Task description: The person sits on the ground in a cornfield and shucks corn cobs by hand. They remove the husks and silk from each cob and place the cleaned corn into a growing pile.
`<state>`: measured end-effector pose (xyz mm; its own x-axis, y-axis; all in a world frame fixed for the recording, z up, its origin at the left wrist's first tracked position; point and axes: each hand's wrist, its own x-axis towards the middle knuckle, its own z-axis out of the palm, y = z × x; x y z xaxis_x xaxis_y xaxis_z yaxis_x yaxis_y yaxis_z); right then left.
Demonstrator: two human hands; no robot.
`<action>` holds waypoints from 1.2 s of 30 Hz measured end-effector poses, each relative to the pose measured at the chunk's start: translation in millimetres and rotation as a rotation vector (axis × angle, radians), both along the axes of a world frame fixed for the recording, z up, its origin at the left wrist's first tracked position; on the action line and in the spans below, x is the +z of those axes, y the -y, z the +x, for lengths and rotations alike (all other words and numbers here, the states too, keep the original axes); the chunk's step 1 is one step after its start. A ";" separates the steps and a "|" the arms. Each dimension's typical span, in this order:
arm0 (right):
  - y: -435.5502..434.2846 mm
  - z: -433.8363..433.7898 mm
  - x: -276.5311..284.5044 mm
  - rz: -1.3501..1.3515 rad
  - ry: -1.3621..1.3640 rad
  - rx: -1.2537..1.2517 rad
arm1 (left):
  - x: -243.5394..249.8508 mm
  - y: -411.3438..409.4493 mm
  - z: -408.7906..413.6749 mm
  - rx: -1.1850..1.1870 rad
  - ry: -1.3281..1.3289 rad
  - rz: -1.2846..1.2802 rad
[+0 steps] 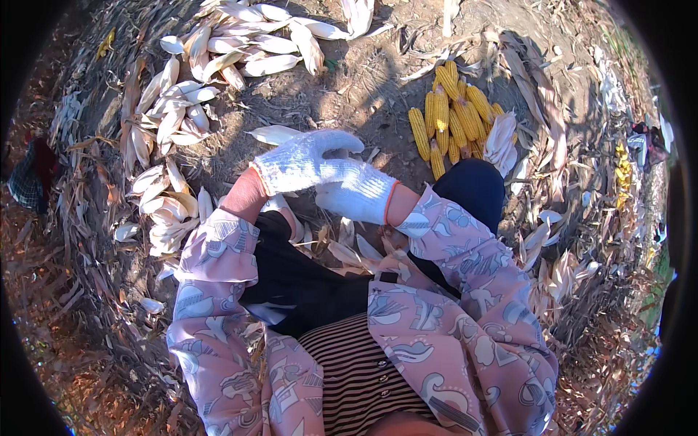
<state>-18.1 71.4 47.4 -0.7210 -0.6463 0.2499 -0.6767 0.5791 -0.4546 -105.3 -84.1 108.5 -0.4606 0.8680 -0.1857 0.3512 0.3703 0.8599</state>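
Observation:
In front of my body both hands, in white knitted gloves with orange cuffs, meet and overlap. My left hand [300, 161] lies over the fingertips of my right hand [357, 191], and a gap shows between its upper finger or thumb and the rest. The right hand's fingers are mostly hidden, so whether either hand grips anything is unclear. Just behind the left glove a pale corn husk [274, 134] lies on the soil. Husked yellow corn cobs [458, 117] are piled to the right, beyond my dark-clothed knee [471, 188].
Unhusked ears of corn [267, 65] lie heaped at the upper left, with more ears [163, 210] down the left side. Dry stalks and leaves [537, 98] litter the right. At the far right rim are more yellow cobs [622, 174]; at the left rim is a dark checked cloth item [27, 177].

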 end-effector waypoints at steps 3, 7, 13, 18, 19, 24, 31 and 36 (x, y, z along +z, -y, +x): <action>-2.4 3.9 -2.4 -0.157 0.259 -0.010 | -6.7 -5.8 4.6 -0.189 -0.166 0.082; 2.1 -1.2 13.6 0.172 0.011 0.231 | -8.2 -16.6 11.0 0.235 -0.178 0.043; -3.1 3.6 16.8 0.218 -0.070 0.214 | 0.2 14.7 -20.8 0.654 -0.064 0.178; -5.2 4.6 11.7 0.115 -0.031 0.198 | -0.9 3.8 5.2 0.170 0.167 0.104; -5.8 3.9 6.7 0.042 -0.032 0.191 | -5.7 -0.6 8.6 0.046 0.044 0.063; 9.5 9.3 21.1 0.042 -0.042 0.220 | -18.9 -0.1 -8.4 0.297 -0.642 -0.405; -5.8 15.3 39.1 0.087 -0.167 0.166 | 11.2 28.1 -10.9 0.535 -0.373 -0.038; 12.0 43.1 113.4 -0.269 -0.127 0.283 | 24.4 31.7 -7.0 0.605 -0.335 0.041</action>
<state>25.0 59.4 160.7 -0.4767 -0.7145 0.5121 -0.8526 0.2340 -0.4672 -112.3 -115.8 133.0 -0.8927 0.4438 0.0785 0.3423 0.5543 0.7587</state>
